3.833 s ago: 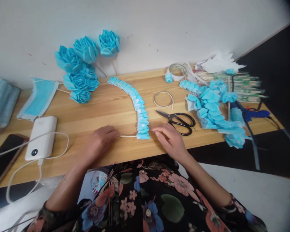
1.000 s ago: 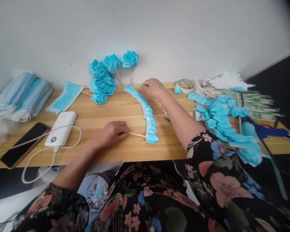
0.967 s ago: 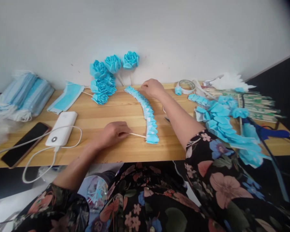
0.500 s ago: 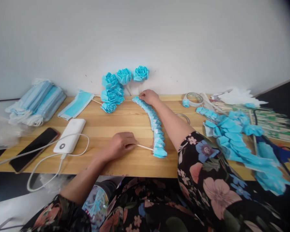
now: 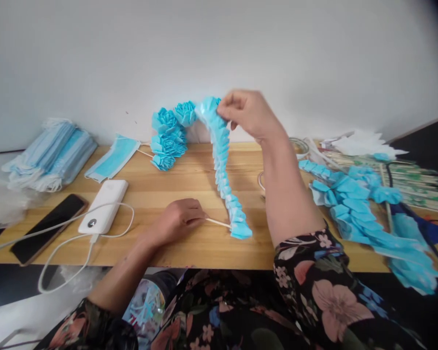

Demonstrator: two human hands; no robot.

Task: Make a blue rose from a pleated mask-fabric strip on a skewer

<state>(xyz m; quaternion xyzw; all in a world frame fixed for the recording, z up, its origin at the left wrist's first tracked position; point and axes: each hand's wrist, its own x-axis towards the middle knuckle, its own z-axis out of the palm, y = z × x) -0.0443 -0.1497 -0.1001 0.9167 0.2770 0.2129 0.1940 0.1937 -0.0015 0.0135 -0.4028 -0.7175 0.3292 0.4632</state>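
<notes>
A long pleated strip of light blue fabric (image 5: 222, 165) runs from the near part of the table up to my right hand (image 5: 246, 112). The right fingers pinch its far end, raised off the wood against the wall. My left hand (image 5: 184, 216) rests low over the table, closed round a thin wooden stick (image 5: 218, 222). The stick's other end meets the strip's near end, which lies on the tabletop. Behind the strip and to the left are several finished blue fabric roses (image 5: 168, 141); the lifted strip and right hand partly hide the rightmost one.
At left are stacked face masks (image 5: 54, 153), a single mask (image 5: 113, 156), a phone (image 5: 49, 228) and a white power bank (image 5: 104, 206) with its cable. More pleated blue strips (image 5: 357, 204), tape (image 5: 299, 146) and bundled sticks (image 5: 416, 180) lie at right. A wall (image 5: 219, 48) stands behind.
My right hand has lifted the far end of the pleated strip off the table, up and slightly to the right. The left hand stays in place on the stick.
</notes>
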